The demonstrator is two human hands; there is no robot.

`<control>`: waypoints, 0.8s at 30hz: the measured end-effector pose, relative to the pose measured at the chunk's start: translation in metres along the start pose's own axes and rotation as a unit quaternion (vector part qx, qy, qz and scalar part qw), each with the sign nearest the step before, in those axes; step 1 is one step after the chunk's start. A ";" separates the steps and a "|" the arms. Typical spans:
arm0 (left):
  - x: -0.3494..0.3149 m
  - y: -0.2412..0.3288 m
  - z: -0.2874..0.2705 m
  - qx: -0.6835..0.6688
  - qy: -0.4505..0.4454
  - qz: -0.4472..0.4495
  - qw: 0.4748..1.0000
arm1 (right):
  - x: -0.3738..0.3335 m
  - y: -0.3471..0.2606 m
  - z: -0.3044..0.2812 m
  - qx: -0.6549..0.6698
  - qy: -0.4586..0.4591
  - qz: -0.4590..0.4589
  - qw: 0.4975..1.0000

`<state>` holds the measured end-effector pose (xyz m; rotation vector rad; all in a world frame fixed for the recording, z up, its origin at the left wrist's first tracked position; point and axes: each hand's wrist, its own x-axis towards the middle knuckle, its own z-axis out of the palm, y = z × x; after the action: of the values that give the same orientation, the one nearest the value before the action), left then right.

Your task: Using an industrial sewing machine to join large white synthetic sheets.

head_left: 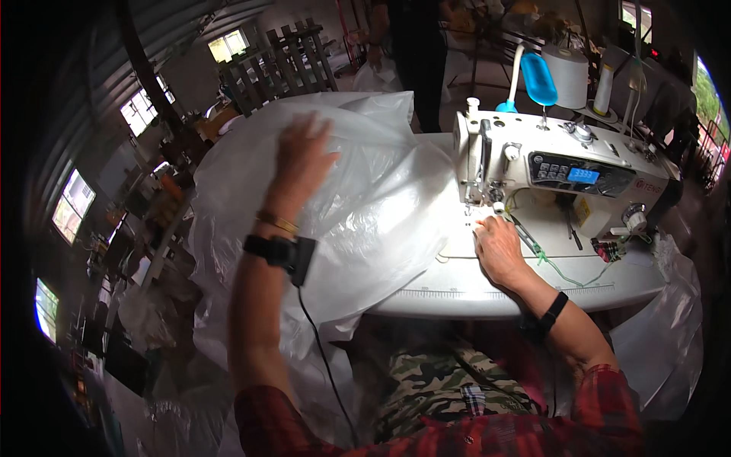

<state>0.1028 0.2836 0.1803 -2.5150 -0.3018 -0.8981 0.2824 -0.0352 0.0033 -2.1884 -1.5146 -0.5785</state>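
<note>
The head view shows, along the bottom of the frame, red plaid sleeves (605, 400) and camouflage cloth (449, 373) at the person's lap. Right of the middle, the right hand (499, 247) rests on the pale surface (426, 299) with fingertips just beside the needle area; its fingers are drawn close together, and I cannot tell whether they pinch anything. Green-corded snips (527, 236) lie just right of it.

Left of the middle, the left hand (301, 156) is blurred, fingers spread wide over the translucent plastic film (373, 228); whether it presses on it or hovers is unclear. Working the film well probably calls for a flat palm easing the billows outward, without tugging, while the right fingertips keep clear of the needle.

The film fills the left centre, covering the surface's left part and hanging off toward the lower left. Rumpled as it is, its long axis is uncertain; the visible spread seems to run from lower left to upper right, one corner pointing to the upper right and a side edge facing the needle.

Beyond stand the white sewing machine (514, 164), a blue lamp (539, 79) and a thread cone (566, 76); farthest, at top centre, is a dark-clothed co-worker (415, 61).
</note>
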 end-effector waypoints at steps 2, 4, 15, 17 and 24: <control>-0.005 -0.047 0.009 0.045 -0.101 -0.152 0.982 | -0.001 0.002 -0.003 0.012 -0.011 0.016 1.000; -0.008 -0.076 0.018 0.079 -0.112 -0.172 0.976 | -0.001 0.002 -0.004 0.008 -0.024 0.031 0.999; -0.045 -0.127 0.172 -0.094 -0.283 -0.315 0.901 | 0.002 0.000 -0.006 0.017 -0.030 0.054 0.998; -0.078 -0.141 0.203 -0.097 -0.235 -0.293 0.922 | 0.007 -0.011 -0.006 0.026 -0.036 0.047 0.998; -0.100 -0.117 0.255 -0.330 -0.174 -0.407 0.834 | 0.013 -0.015 0.000 0.044 -0.017 0.026 0.999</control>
<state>0.1248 0.5035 -0.0189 -3.2281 -1.5024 -0.9186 0.2724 -0.0207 0.0116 -2.1736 -1.4674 -0.4530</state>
